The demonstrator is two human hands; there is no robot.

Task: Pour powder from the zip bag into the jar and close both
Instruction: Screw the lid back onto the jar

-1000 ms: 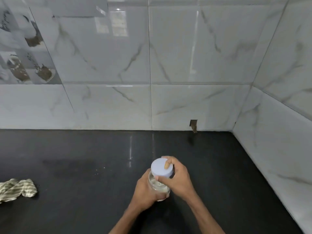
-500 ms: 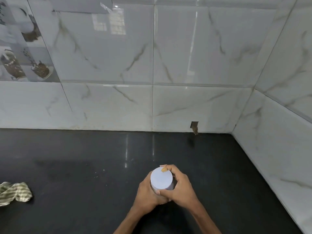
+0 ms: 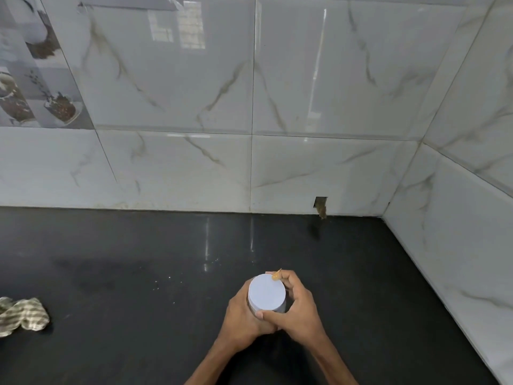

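Observation:
A jar with a pale lilac lid point(image 3: 266, 295) stands upright on the black counter point(image 3: 138, 273), seen almost from straight above, so its glass body is hidden. My left hand point(image 3: 241, 319) wraps the jar's left side. My right hand point(image 3: 298, 312) curls around the lid's right rim, its fingertips on the far and near edges. The zip bag is not in view.
A crumpled striped cloth point(image 3: 22, 316) lies at the counter's left edge. Small powder specks point(image 3: 166, 282) dot the counter left of the jar. Tiled walls close the back and the right side, with a small hole point(image 3: 321, 205) at the base of the back wall.
The jar has come from tilted to upright, so its glass side no longer shows. Both hands stay on it, the right hand turned around the lid.

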